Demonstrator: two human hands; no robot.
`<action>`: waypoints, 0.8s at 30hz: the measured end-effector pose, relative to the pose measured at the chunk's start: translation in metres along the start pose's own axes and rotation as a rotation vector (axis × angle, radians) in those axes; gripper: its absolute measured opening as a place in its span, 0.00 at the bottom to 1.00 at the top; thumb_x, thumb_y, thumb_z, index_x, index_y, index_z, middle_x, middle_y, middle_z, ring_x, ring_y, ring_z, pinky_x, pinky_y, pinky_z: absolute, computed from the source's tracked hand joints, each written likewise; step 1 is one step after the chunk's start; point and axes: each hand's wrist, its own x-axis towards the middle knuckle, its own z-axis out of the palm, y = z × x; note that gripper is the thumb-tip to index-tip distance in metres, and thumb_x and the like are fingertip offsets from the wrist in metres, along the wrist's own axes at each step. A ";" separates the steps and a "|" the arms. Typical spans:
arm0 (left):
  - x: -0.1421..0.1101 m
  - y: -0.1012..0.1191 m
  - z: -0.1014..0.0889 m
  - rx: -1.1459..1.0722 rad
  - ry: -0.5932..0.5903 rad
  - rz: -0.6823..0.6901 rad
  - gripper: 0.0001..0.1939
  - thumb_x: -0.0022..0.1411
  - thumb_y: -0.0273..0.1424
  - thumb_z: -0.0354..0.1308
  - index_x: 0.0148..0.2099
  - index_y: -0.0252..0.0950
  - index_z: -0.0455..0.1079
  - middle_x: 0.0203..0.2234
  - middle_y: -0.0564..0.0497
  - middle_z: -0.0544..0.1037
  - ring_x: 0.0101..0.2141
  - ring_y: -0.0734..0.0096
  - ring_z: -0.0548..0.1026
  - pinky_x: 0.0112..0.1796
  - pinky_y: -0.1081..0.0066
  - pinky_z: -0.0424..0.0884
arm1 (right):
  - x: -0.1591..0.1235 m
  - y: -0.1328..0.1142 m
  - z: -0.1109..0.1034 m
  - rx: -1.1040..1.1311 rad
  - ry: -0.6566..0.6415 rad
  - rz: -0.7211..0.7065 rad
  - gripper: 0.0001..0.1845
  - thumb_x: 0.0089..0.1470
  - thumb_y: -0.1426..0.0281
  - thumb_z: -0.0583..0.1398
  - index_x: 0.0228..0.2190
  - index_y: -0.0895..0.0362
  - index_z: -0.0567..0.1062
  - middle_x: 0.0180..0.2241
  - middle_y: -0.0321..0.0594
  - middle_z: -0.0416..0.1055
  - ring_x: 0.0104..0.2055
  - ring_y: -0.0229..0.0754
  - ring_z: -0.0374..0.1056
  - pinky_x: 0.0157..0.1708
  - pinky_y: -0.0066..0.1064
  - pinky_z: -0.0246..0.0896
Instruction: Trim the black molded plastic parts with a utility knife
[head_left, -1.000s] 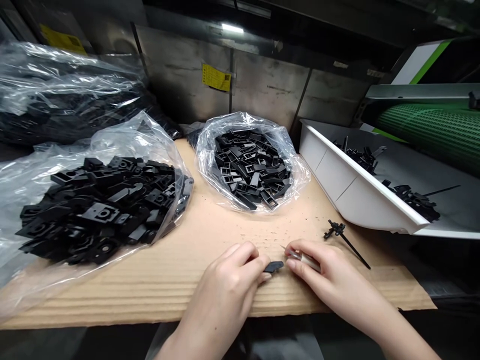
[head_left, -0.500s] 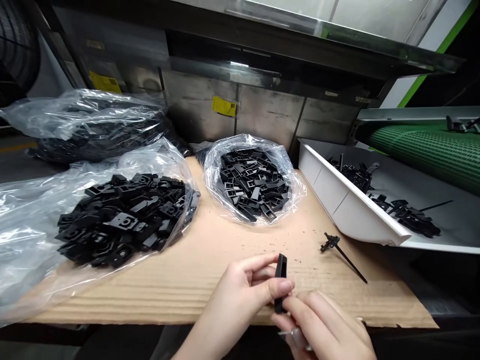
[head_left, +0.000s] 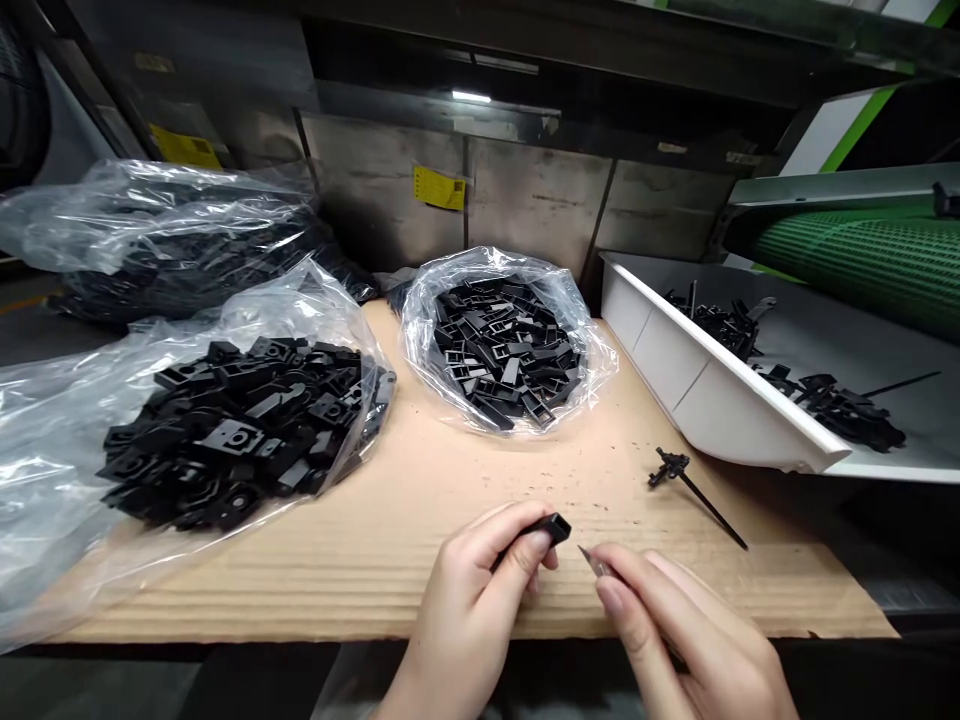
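Note:
My left hand [head_left: 476,600] pinches a small black plastic part [head_left: 546,530] between thumb and fingers, just above the cardboard sheet [head_left: 420,510]. My right hand [head_left: 675,630] grips a small craft knife or scraper, and only its thin metal tip [head_left: 591,560] shows; the fingers hide the rest. That tip points at the black part, a short gap from it. Small dark crumbs lie on the cardboard just beyond my hands. Past my right hand lies a black plastic fastener with a long thin stem [head_left: 686,485].
Clear plastic bags of black plastic parts stand on the cardboard at left [head_left: 240,430] and centre [head_left: 502,350], with another bag [head_left: 165,240] behind. At right is a white tray [head_left: 697,400] holding black parts, beyond it a green belt [head_left: 862,255]. A steel wall [head_left: 532,200] stands behind.
The black part has turned from upright to a low tilt in my left hand. My right hand has moved apart from it, and the view has shifted slightly.

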 end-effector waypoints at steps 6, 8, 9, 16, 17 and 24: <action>-0.002 -0.003 -0.001 0.076 0.046 0.106 0.09 0.58 0.23 0.52 0.36 0.38 0.72 0.25 0.54 0.74 0.26 0.74 0.71 0.29 0.78 0.65 | 0.003 0.000 0.010 0.041 -0.067 0.028 0.08 0.54 0.77 0.54 0.36 0.59 0.71 0.23 0.39 0.66 0.25 0.38 0.63 0.26 0.29 0.60; -0.002 -0.004 -0.002 0.090 0.036 0.121 0.09 0.58 0.23 0.52 0.36 0.39 0.72 0.26 0.54 0.74 0.27 0.74 0.71 0.29 0.78 0.66 | 0.004 0.001 0.010 0.031 -0.080 0.019 0.08 0.54 0.77 0.54 0.36 0.59 0.71 0.23 0.38 0.65 0.25 0.38 0.63 0.26 0.29 0.59; -0.002 -0.004 -0.002 0.097 0.028 0.121 0.09 0.58 0.23 0.51 0.36 0.38 0.72 0.26 0.54 0.74 0.27 0.74 0.71 0.29 0.78 0.66 | 0.005 0.002 0.009 0.024 -0.083 0.007 0.08 0.54 0.78 0.54 0.37 0.59 0.71 0.23 0.39 0.66 0.26 0.38 0.63 0.26 0.29 0.59; -0.001 -0.002 -0.005 0.061 -0.035 0.083 0.08 0.58 0.24 0.52 0.32 0.37 0.72 0.24 0.54 0.72 0.25 0.75 0.68 0.27 0.79 0.64 | 0.008 0.008 0.010 0.043 -0.079 0.044 0.07 0.54 0.77 0.54 0.34 0.58 0.71 0.24 0.38 0.68 0.27 0.38 0.66 0.28 0.28 0.60; -0.001 -0.001 -0.005 0.031 -0.057 0.060 0.08 0.58 0.25 0.52 0.31 0.36 0.72 0.24 0.54 0.71 0.24 0.76 0.66 0.25 0.79 0.62 | 0.009 0.010 0.010 0.017 -0.069 0.033 0.07 0.55 0.77 0.54 0.34 0.58 0.71 0.25 0.39 0.69 0.28 0.38 0.67 0.29 0.28 0.60; -0.002 0.000 -0.009 -0.203 -0.205 -0.157 0.06 0.57 0.28 0.54 0.32 0.33 0.72 0.19 0.55 0.68 0.21 0.79 0.62 0.21 0.80 0.57 | 0.014 0.012 -0.007 0.054 -0.119 0.018 0.07 0.54 0.76 0.55 0.34 0.54 0.70 0.27 0.35 0.72 0.32 0.36 0.71 0.30 0.21 0.63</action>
